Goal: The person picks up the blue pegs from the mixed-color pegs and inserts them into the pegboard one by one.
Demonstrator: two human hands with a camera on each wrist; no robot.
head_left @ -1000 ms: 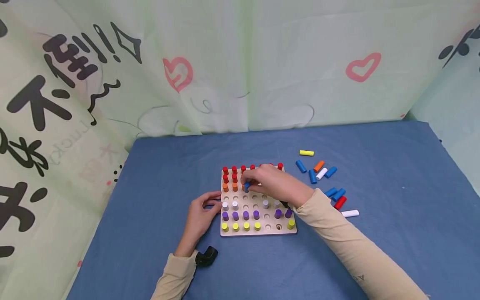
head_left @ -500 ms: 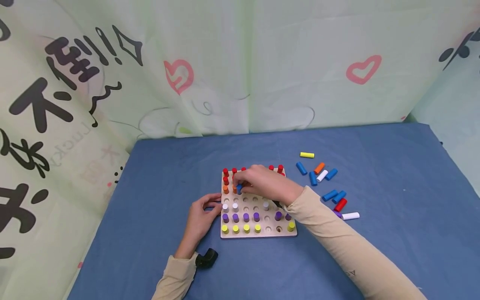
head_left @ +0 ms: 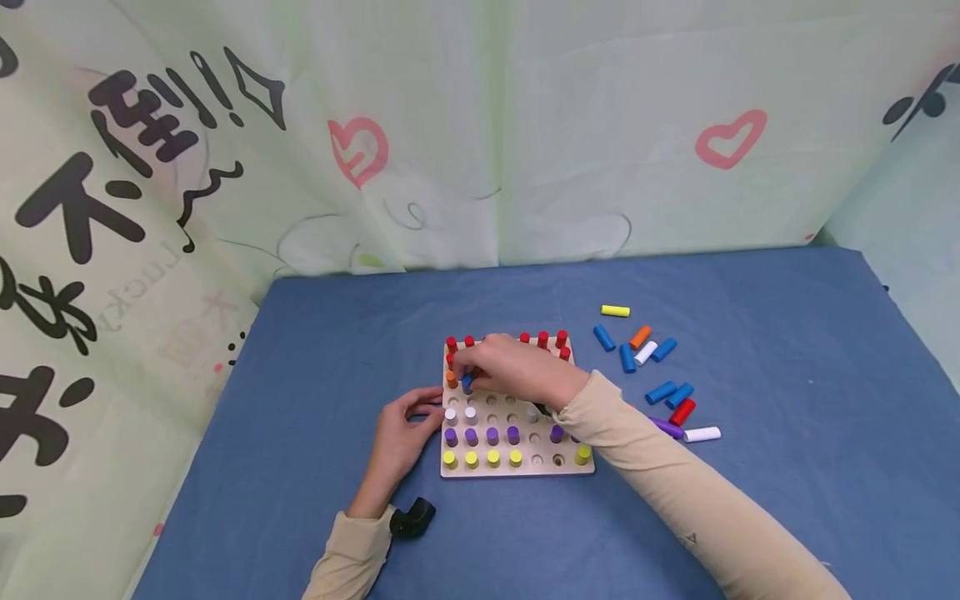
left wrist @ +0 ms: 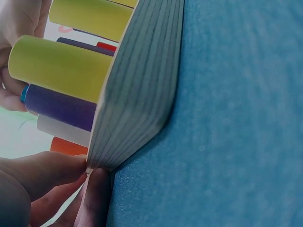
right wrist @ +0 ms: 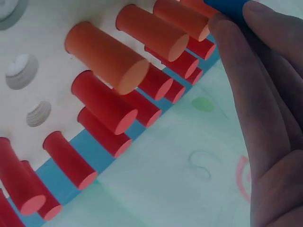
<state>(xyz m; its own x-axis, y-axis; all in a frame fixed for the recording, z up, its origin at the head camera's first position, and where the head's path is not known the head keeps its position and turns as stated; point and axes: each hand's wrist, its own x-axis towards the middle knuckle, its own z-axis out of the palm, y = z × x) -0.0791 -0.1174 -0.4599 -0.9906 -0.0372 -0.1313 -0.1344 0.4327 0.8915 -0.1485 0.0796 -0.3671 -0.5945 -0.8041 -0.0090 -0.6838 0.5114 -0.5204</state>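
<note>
A wooden pegboard point(head_left: 525, 472) lies on the blue cloth, with red, orange, white, purple and yellow pegs standing in rows of round holes. My right hand point(head_left: 517, 368) is over its left part and pinches a blue peg point(head_left: 467, 383) between thumb and fingers, just above the row of bare holes behind the white pegs. In the right wrist view that blue peg point(right wrist: 229, 9) shows at the top edge, beside orange pegs point(right wrist: 109, 59). At the board's left edge, my left hand point(head_left: 403, 435) pinches the rim; its thumb point(left wrist: 52, 168) shows close up in the left wrist view.
Right of the board lie several loose pegs: blue ones point(head_left: 661, 392), a red peg point(head_left: 682, 412), a purple peg point(head_left: 666, 427), white ones point(head_left: 702, 434) and an orange peg point(head_left: 640, 337). A yellow peg point(head_left: 615, 311) lies farther back. Behind the table hangs a printed curtain point(head_left: 562, 167).
The right hand has moved left across the board with the blue peg, uncovering red pegs at the back right. The left hand has stayed at the board's edge.
</note>
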